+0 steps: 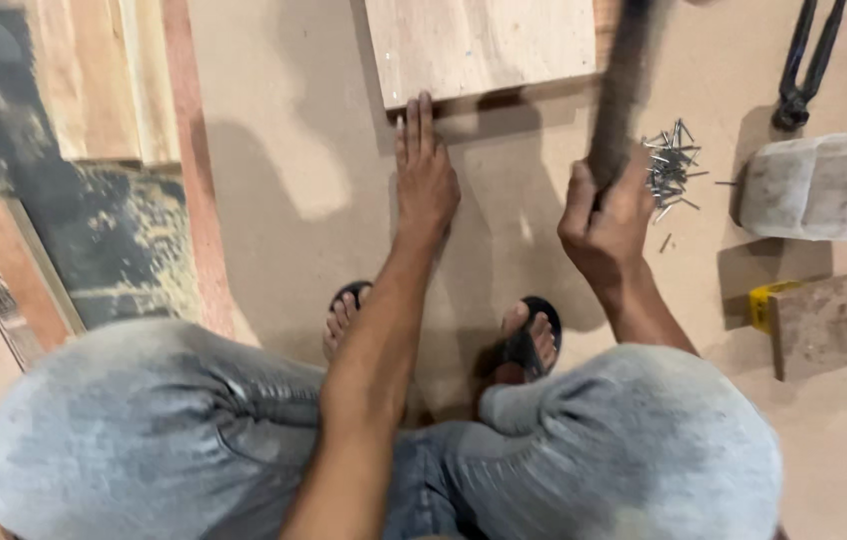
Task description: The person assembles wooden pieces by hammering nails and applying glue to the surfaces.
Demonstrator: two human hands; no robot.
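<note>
Your right hand (604, 225) is clenched around a dark, blurred tool handle (622, 90) rising toward twelve o'clock. Your left hand (426, 180) lies flat, fingers together, fingertips touching the plywood board's (479, 45) near edge. A pile of nails (674, 165) sits at three o'clock of the right hand.

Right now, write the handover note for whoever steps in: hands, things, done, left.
Left hand: flat on the brown board, fingertips at the near edge of the pale plywood panel.
Right hand: grip shut on a dark handle, raised and blurred; its head is out of view.
Loose nails lie right of that hand, pincers beyond.
Done: no driven nail visible.
Left: cannot tell.
</note>
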